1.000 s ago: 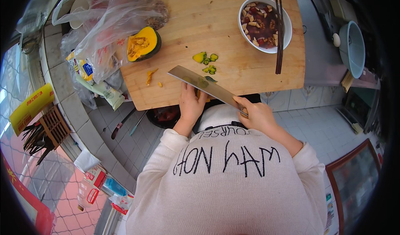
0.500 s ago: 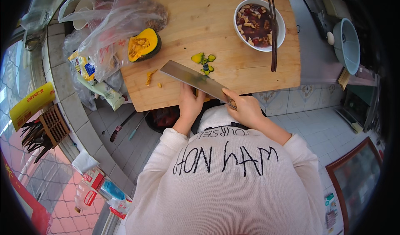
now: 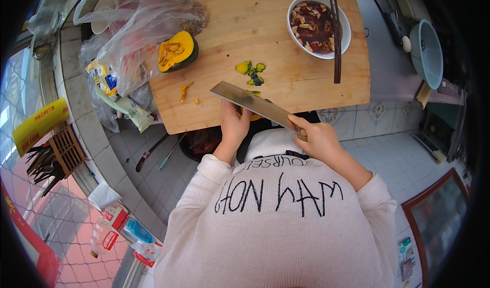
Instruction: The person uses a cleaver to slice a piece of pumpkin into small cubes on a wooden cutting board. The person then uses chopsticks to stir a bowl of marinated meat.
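My right hand (image 3: 317, 136) is closed around the handle of a wide-bladed cleaver (image 3: 250, 100), whose blade slants up to the left over the near edge of the wooden cutting board (image 3: 286, 91). Under the blade, my left hand (image 3: 234, 126) grips a piece of pumpkin (image 3: 255, 117); its fingertips and most of the piece are hidden by the cleaver. Just beyond the blade lie several green-and-yellow rind trimmings (image 3: 253, 72). A cut half of pumpkin (image 3: 177, 52), orange inside with dark green skin, rests at the left of the board.
A white bowl (image 3: 349, 39) of dark liquid with chopped pieces stands at the far right, chopsticks (image 3: 335, 38) across its rim. Plastic bags (image 3: 127, 33) crowd the board's left side. Pumpkin scraps (image 3: 185, 91) lie nearby. A blue basin (image 3: 426, 56) sits farther right.
The cleaver and my right hand have shifted to the right and slightly toward me, uncovering more of the trimmings' near side. My left hand stays nearly in place.
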Motion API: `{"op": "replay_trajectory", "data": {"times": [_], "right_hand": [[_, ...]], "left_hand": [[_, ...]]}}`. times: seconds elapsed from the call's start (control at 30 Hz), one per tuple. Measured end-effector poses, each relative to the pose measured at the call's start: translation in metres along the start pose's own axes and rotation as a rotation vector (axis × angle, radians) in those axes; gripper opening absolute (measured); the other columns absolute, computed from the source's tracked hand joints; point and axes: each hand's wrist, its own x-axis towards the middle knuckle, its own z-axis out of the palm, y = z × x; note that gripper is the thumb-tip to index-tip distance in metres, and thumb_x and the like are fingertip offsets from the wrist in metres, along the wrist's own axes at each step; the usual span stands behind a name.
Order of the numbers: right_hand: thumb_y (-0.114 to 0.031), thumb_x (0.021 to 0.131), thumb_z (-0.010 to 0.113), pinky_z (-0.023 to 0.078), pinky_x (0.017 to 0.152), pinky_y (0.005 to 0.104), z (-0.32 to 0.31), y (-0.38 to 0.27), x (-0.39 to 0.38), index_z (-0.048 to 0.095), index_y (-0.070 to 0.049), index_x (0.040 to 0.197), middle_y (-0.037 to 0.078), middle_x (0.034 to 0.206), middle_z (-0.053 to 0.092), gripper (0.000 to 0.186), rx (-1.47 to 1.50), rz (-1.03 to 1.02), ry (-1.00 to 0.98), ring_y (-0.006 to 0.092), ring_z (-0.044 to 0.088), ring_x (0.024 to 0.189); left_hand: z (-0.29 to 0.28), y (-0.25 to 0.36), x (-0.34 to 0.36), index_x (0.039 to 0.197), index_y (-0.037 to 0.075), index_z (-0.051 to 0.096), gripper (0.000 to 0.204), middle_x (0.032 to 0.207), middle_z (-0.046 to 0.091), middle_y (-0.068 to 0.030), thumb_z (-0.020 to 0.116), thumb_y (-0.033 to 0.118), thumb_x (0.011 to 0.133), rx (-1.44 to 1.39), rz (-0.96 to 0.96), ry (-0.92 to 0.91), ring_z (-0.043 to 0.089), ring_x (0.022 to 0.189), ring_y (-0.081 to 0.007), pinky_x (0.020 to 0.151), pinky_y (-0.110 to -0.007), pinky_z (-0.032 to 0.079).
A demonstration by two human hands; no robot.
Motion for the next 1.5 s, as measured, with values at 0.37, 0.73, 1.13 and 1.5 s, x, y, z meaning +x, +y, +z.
{"op": "replay_trajectory", "data": {"times": [0.37, 0.73, 1.13, 1.5], "right_hand": [[-0.020, 0.077, 0.064, 0.052, 0.059, 0.0416, 0.012, -0.010, 0.017, 0.054, -0.015, 0.123, 0.013, 0.069, 0.066, 0.047, -0.113, 0.015, -0.027, 0.0296, 0.065, 0.063], [-0.020, 0.076, 0.065, 0.052, 0.063, 0.0396, 0.021, 0.001, 0.030, 0.059, -0.016, 0.121, 0.011, 0.076, 0.068, 0.046, -0.043, -0.115, 0.136, 0.0295, 0.066, 0.069], [-0.020, 0.080, 0.067, 0.042, 0.053, 0.0306, 0.017, 0.017, -0.001, 0.059, -0.011, 0.123, 0.008, 0.054, 0.047, 0.045, 0.384, 0.085, 0.276, 0.0211, 0.046, 0.049], [-0.020, 0.080, 0.067, 0.040, 0.053, 0.0271, 0.026, 0.024, -0.023, 0.059, -0.008, 0.123, 0.006, 0.054, 0.046, 0.045, 0.501, 0.050, 0.328, 0.0143, 0.045, 0.049]], "left_hand": [[-0.004, -0.007, -0.001, 0.108, -0.002, 0.053, 0.032, 0.099, 0.055, -0.0179, 0.065, 0.011, 0.081, 0.047, -0.009, -0.054, 0.056, 0.078, -0.0299, 0.066, -0.037, 0.046], [-0.013, 0.022, 0.000, 0.113, -0.001, 0.052, 0.041, 0.108, 0.054, -0.0217, 0.065, 0.009, 0.075, 0.261, -0.021, -0.150, 0.058, 0.089, -0.0345, 0.075, -0.040, 0.049], [-0.028, 0.018, 0.089, 0.125, 0.001, 0.041, 0.042, 0.115, 0.055, -0.0104, 0.060, 0.005, 0.087, -0.446, -0.189, -0.038, 0.056, 0.102, -0.0162, 0.085, -0.028, 0.048], [0.024, 0.052, 0.126, 0.129, 0.000, 0.043, 0.043, 0.111, 0.057, -0.0094, 0.060, 0.013, 0.091, -0.320, 0.006, -0.256, 0.056, 0.102, -0.0155, 0.079, -0.028, 0.050]]}}
